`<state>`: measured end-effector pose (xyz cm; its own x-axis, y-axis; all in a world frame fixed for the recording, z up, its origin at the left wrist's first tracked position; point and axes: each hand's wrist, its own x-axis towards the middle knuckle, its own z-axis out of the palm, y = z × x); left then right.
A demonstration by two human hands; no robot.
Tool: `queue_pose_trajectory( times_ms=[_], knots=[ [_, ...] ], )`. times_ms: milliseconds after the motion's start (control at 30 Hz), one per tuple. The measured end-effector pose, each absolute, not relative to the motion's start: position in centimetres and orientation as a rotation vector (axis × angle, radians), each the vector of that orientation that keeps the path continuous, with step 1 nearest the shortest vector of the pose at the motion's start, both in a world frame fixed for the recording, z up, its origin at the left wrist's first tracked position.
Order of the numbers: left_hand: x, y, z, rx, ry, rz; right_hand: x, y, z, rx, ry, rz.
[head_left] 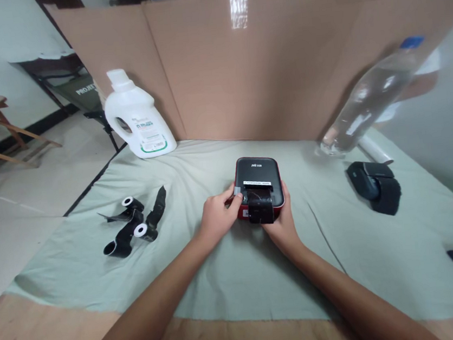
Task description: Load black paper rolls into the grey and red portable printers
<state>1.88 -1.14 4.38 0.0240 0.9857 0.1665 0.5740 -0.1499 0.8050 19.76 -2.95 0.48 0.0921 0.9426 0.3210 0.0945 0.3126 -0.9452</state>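
A small black label printer (257, 173) with a red edge sits in the middle of a pale green cloth (221, 263). A strip of black tape (260, 205) hangs out of its front slot. My left hand (217, 214) grips the printer's front left corner, its thumb on a small white tab beside the slot. My right hand (282, 219) cups the printer's front right side, fingers closed round it, close to the black strip.
Curled black tape rolls with white cores (134, 224) lie at the left. A white detergent bottle (136, 117) stands at the back left. At the right are a clear water bottle (369, 100), a black device (375, 184) and a cardboard screen (279, 60) behind.
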Motion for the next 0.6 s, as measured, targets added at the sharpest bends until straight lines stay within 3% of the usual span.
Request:
queue_pose_trajectory(
  times_ms=[600],
  knots=[
    [1.4, 1.1, 5.1, 1.479, 1.284, 1.056, 19.8, -2.7, 0.1, -1.063, -1.313, 0.82]
  ],
)
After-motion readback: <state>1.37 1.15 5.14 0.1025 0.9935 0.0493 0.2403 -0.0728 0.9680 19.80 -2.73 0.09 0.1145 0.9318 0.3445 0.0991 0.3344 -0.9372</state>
